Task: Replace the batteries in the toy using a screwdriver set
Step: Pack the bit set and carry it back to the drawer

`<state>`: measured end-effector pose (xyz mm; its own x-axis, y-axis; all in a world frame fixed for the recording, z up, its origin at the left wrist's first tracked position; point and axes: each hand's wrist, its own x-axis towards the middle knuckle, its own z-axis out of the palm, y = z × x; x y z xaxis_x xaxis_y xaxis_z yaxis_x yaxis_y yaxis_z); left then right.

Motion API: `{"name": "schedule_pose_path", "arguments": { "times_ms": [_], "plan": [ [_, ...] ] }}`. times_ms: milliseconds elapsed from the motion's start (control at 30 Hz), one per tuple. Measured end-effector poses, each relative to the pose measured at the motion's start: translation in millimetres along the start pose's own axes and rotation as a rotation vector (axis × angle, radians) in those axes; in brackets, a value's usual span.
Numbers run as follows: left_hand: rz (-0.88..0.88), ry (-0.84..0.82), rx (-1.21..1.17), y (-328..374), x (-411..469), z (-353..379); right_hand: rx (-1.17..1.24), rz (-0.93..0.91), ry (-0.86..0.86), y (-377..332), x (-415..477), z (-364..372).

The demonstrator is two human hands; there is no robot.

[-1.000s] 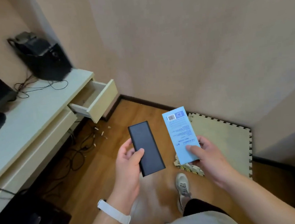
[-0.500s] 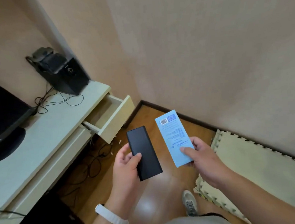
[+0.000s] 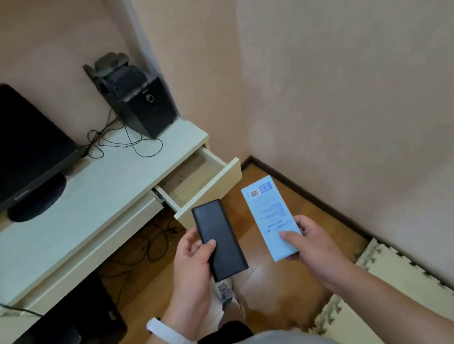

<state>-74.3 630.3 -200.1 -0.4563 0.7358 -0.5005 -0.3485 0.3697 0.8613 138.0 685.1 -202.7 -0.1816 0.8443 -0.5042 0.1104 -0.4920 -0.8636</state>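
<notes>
My left hand (image 3: 193, 261) grips a flat black rectangular case (image 3: 220, 237) by its lower left edge, thumb on top. My right hand (image 3: 307, 244) holds a light blue box (image 3: 269, 212) with a barcode at its far end, thumb pressed on its printed face. Both are held side by side, apart, above the wooden floor. The two stay closed, so what they contain is hidden. No toy is in view.
A pale TV stand (image 3: 86, 199) runs along the left with an open empty drawer (image 3: 202, 184) just beyond the black case. A monitor (image 3: 15, 153), a black speaker (image 3: 139, 102) and cables sit on top. Foam mats (image 3: 393, 294) lie at the right. My shoe (image 3: 226, 294) is below.
The view has swung left and up, so the stand, drawer and monitor fill more of the frame and the mat slid right. Both hands keep holding the same items.
</notes>
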Motion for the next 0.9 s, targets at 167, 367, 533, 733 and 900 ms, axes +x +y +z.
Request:
{"name": "schedule_pose_path", "arguments": {
  "times_ms": [167,367,533,733,900],
  "plan": [
    [-0.033,0.000,-0.041,19,76,-14,-0.059,0.018,0.030,-21,65,37],
    [-0.076,-0.009,-0.029,50,179,-42,-0.134,0.051,0.079,-62,139,93],
    [-0.119,-0.010,0.007,65,246,-64,-0.271,0.086,0.085,-82,200,139],
    [-0.202,0.014,0.013,60,295,-76,-0.387,0.243,0.036,-73,259,167],
    [-0.312,0.029,0.015,40,321,-68,-0.471,0.308,-0.015,-70,305,178]
  ]
}}
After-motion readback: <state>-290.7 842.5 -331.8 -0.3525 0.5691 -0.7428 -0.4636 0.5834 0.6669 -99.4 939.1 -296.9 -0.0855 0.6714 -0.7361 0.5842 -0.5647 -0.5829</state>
